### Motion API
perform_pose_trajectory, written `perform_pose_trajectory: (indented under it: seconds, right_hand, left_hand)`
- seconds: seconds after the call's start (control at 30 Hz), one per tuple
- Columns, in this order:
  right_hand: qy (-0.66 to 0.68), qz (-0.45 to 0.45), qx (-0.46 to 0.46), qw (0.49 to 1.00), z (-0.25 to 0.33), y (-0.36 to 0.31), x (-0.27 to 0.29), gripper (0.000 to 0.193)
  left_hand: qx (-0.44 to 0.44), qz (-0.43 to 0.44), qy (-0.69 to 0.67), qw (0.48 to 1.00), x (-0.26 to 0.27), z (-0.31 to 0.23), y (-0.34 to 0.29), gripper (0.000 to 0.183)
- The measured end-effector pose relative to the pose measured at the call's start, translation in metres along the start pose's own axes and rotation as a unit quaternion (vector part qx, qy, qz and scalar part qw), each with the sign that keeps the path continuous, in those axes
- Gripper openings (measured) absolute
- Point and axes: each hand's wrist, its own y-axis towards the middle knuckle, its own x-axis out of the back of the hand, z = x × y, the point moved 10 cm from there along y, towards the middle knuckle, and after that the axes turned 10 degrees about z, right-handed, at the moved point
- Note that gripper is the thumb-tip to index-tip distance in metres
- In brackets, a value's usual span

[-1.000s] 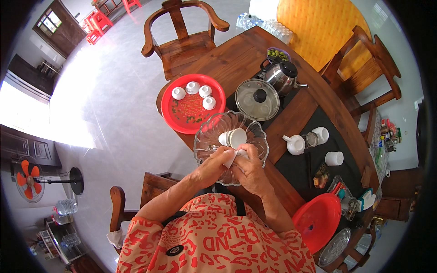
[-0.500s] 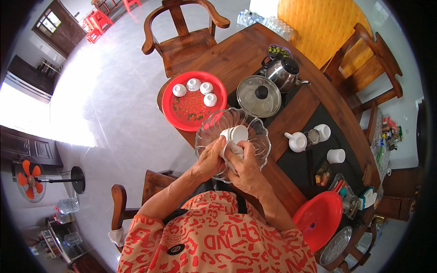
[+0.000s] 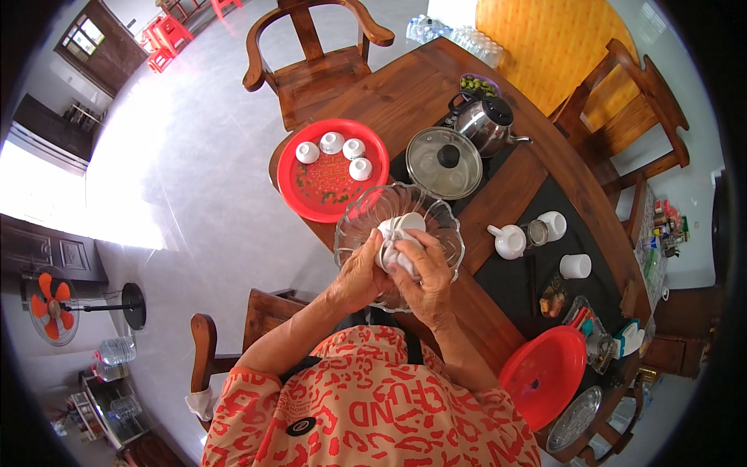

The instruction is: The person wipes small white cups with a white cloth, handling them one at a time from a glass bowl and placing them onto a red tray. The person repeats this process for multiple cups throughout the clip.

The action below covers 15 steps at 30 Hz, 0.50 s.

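Note:
Both hands meet over a clear fluted glass bowl at the near edge of the wooden table. My right hand wraps around a small white cup held above the bowl. My left hand presses against the same cup from the left side. Just beyond the bowl lies a round red tray carrying several small white cups.
A glass pot lid, a steel kettle and a white teapot with white cups sit to the right. A red basin stands at the near right. Wooden chairs ring the table; a fan stands left.
Both hands stay over the glass bowl and have turned the white cup between them; the right hand now covers more of it.

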Motion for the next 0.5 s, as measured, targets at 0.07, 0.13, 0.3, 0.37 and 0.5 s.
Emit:
perform_pose_trajectory:
  seconds: [0.07,0.13,0.3,0.37,0.5]
  right_hand:
    - [0.0,0.053,-0.004,0.999,0.008,0.002,-0.005,0.053]
    - [-0.012,0.105,-0.005,0.994,0.009,0.001,-0.01,0.056]
    - [-0.062,0.175,-0.016,0.983,-0.007,-0.007,-0.022,0.061]
    - [-0.09,0.203,-0.04,0.974,-0.006,-0.005,-0.022,0.059]
    - [0.025,0.282,-0.156,0.946,-0.026,-0.011,-0.035,0.048]
  left_hand:
    - [-0.053,-0.006,0.113,0.992,0.011,-0.009,0.001,0.048]
    - [-0.084,-0.023,0.261,0.961,0.032,-0.009,0.001,0.046]
    - [0.014,-0.028,0.221,0.975,0.023,-0.008,-0.003,0.049]
    - [0.011,-0.04,0.245,0.969,0.023,-0.01,-0.006,0.045]
    - [-0.001,-0.041,0.336,0.941,0.019,-0.014,-0.009,0.04]
